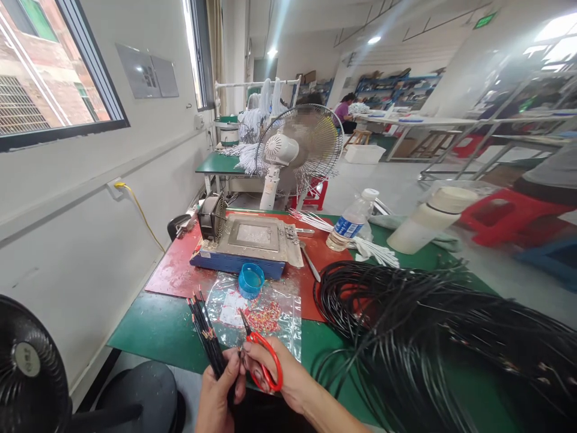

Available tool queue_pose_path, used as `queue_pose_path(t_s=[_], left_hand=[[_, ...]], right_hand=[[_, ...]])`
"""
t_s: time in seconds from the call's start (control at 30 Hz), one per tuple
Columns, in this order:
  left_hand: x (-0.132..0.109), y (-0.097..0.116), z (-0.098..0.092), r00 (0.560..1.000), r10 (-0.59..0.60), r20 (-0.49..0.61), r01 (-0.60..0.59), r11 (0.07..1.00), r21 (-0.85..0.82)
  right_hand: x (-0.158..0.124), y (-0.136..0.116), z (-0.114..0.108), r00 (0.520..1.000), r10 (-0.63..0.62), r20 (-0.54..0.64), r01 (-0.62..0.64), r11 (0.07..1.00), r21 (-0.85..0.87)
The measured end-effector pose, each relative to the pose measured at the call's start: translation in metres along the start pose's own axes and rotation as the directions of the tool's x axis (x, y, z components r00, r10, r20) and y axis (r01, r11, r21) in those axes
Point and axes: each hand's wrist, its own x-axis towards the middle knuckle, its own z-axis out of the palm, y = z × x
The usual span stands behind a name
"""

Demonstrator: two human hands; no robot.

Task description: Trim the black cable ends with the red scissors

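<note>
In my left hand (pixel 219 391) is a bundle of black cables (pixel 208 337), its stripped ends with reddish and coppery tips pointing up and away from me. My right hand (pixel 270 367) has red-handled scissors (pixel 276 362) in its grip, their dark pointed blades aimed forward. The fingertips of both hands meet beside the bundle, and whatever lies between them is too small to make out. Just past the blades, small red and yellow scraps (pixel 265 317) lie on a clear plastic bag (pixel 293 328). A blue round cup (pixel 251 281) stands at the bag's far side.
A large heap of black cables (pixel 406 325) covers the table's right side. Behind the bag sits a blue-based heating device (pixel 243 261) with a small fan (pixel 211 216). A water bottle (pixel 351 222) and a pale flask (pixel 430 219) stand at the back right. A black fan (pixel 27 361) is at left.
</note>
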Motion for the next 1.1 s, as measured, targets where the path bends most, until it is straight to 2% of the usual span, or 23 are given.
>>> queue_pose_path(t_s=[0.2,0.37,0.6,0.8,0.87,1.0,1.1], left_hand=[[-0.001,0.000,-0.002,1.000,0.002,-0.007,-0.002,0.998,0.067],[0.000,-0.001,-0.005,0.999,0.010,-0.040,-0.007,0.998,0.066],[0.003,-0.007,-0.006,0.996,0.079,-0.037,-0.074,0.990,0.118],[-0.001,-0.004,-0.004,0.997,0.034,-0.062,-0.029,0.996,0.080],[-0.002,0.000,-0.003,0.998,0.019,-0.067,-0.014,0.997,0.074],[-0.003,0.005,0.000,1.000,0.008,-0.022,-0.007,0.997,0.073],[-0.002,0.006,0.001,1.000,0.006,0.017,-0.008,0.997,0.083]], right_hand=[[0.002,-0.003,0.001,1.000,-0.026,0.007,0.027,0.997,-0.071],[0.000,0.002,0.001,0.998,-0.042,-0.047,0.033,0.983,-0.182],[0.002,0.002,0.003,0.999,-0.027,-0.043,0.020,0.990,-0.137],[0.002,0.008,-0.001,0.987,-0.149,-0.062,0.115,0.918,-0.379],[0.001,0.009,-0.002,0.982,-0.182,-0.055,0.144,0.899,-0.413],[0.001,0.006,-0.001,0.997,-0.073,-0.022,0.068,0.979,-0.193],[0.003,0.001,0.000,1.000,-0.010,0.005,0.010,0.998,-0.065]])
